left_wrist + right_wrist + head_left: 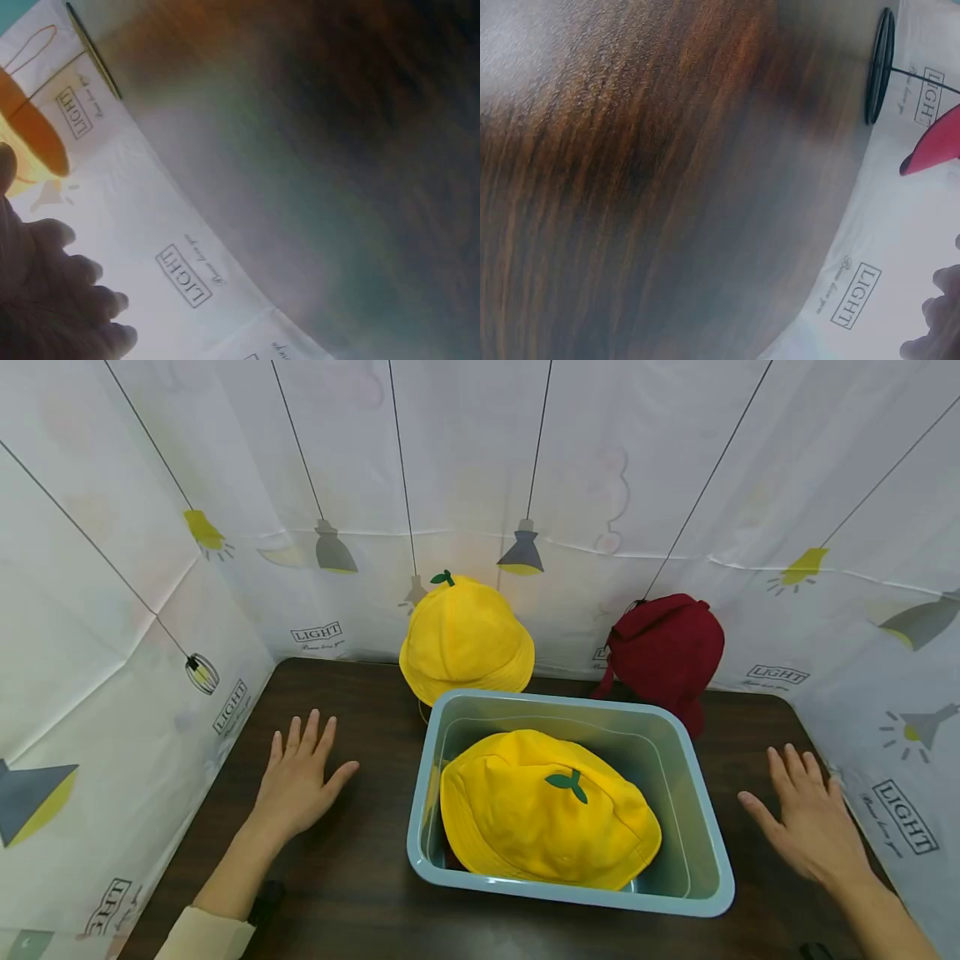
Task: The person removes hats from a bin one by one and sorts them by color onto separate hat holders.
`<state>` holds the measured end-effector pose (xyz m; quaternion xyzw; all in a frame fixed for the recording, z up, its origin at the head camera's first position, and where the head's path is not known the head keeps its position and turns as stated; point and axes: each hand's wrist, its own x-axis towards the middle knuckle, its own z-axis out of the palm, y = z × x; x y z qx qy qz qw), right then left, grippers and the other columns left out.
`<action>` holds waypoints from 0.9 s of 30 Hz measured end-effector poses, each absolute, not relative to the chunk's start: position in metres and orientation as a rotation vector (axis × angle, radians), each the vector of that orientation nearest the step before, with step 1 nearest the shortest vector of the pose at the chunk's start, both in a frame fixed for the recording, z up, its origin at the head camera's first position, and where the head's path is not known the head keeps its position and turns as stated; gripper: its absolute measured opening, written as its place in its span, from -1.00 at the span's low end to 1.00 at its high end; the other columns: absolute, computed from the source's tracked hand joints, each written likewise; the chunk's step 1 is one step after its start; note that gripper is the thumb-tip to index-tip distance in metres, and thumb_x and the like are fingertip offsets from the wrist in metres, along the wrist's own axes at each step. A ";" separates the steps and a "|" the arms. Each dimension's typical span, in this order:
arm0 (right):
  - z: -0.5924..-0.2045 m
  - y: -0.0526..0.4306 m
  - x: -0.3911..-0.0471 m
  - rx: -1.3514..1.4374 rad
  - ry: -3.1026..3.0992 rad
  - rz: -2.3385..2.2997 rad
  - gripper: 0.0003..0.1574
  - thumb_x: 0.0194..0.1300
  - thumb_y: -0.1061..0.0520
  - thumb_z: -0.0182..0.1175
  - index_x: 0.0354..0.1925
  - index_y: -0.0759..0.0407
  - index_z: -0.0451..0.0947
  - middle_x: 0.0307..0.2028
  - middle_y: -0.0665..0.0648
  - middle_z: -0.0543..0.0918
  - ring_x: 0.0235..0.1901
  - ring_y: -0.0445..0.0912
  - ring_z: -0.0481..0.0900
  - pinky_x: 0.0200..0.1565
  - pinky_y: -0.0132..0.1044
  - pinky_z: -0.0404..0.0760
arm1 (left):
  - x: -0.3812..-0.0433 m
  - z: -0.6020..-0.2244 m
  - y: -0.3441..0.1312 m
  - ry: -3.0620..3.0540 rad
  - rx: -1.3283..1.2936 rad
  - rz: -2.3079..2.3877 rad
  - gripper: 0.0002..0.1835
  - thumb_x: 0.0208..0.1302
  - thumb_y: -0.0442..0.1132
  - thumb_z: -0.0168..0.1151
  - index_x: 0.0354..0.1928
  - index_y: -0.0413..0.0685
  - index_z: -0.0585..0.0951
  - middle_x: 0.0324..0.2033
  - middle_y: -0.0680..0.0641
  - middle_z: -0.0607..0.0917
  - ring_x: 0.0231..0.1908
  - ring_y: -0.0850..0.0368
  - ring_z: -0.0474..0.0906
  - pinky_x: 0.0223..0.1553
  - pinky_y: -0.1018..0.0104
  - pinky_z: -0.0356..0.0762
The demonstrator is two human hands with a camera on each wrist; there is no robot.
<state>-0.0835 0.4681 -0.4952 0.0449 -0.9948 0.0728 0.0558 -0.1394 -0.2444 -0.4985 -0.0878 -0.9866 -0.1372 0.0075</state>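
My left hand (296,777), fingers straight and spread, is over the table left of a light blue plastic bin (570,903). To the bin's right, my right hand (813,822) is likewise spread, holding nothing. Inside the bin lies a yellow bucket hat (540,818) with a green leaf on its crown; a bit of dark red shows under its left brim. A second yellow bucket hat (465,635) sits upright behind the bin, also leaf-topped. Further right at the back is a dark red cap (671,647), its far side hidden.
A dark wooden table (337,885) carries everything. White printed curtains (465,460) with lamp drawings enclose its back and sides. In the right wrist view, a thin black ring-shaped base (881,67) with a rod stands beneath the red cap.
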 end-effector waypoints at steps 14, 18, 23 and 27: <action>-0.463 0.461 -0.081 0.230 -2.918 0.281 0.11 0.56 -0.21 0.10 0.66 0.33 -0.19 0.57 0.59 -0.08 0.57 0.48 -0.23 0.47 0.44 -0.41 | -0.134 -0.477 -0.236 -3.062 -0.311 -0.382 -0.02 0.53 0.38 -0.04 0.68 -0.12 0.00 0.65 -0.30 -0.15 0.61 -0.35 -0.37 0.53 -0.28 -0.58; -0.441 0.452 -0.079 0.251 -2.904 0.264 0.10 0.56 -0.20 0.10 0.66 0.33 -0.19 0.59 0.56 -0.10 0.58 0.45 -0.22 0.49 0.41 -0.38 | -0.131 -0.466 -0.232 -3.040 -0.338 -0.362 -0.02 0.52 0.37 -0.02 0.68 -0.12 0.01 0.65 -0.30 -0.15 0.61 -0.36 -0.35 0.53 -0.31 -0.53; -0.417 0.437 -0.077 0.285 -2.882 0.235 0.11 0.56 -0.22 0.09 0.67 0.31 -0.18 0.62 0.49 -0.11 0.61 0.38 -0.23 0.53 0.32 -0.39 | -0.128 -0.456 -0.226 -2.993 -0.387 -0.358 -0.04 0.51 0.32 0.07 0.68 -0.12 0.04 0.65 -0.30 -0.10 0.62 -0.36 -0.30 0.54 -0.34 -0.45; -0.401 0.424 -0.077 0.340 -2.834 0.231 0.09 0.55 -0.22 0.11 0.66 0.30 -0.13 0.63 0.44 -0.07 0.61 0.34 -0.16 0.57 0.21 -0.35 | -0.124 -0.449 -0.220 -2.932 -0.447 -0.355 -0.05 0.52 0.33 0.04 0.67 -0.12 0.07 0.65 -0.30 -0.06 0.61 -0.37 -0.24 0.54 -0.33 -0.42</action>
